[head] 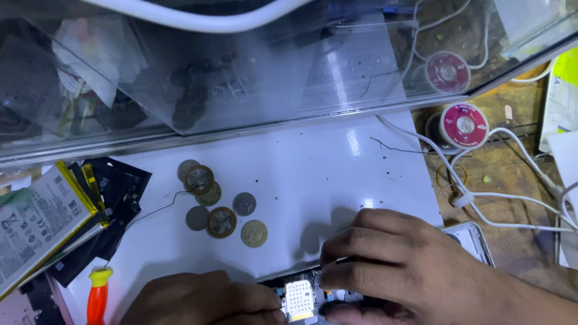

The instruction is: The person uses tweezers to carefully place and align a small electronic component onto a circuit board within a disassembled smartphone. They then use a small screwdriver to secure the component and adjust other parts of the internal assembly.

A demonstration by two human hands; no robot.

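An opened phone (475,238) lies at the bottom edge of the white work surface (313,174), its silver frame corner showing to the right. My right hand (397,265) rests over it with fingers curled, fingertips pinching something small that I cannot make out. My left hand (198,299) lies at the bottom edge, thumb pressing beside a small white perforated part (299,299) on the phone's exposed board.
Several coins (220,207) lie in a loose group. A phone battery (36,219) and dark foil pieces sit at left, an orange-handled screwdriver (97,295) below. A red solder spool (463,125) and white cables (512,201) are on the right. A glass shelf (241,78) spans the back.
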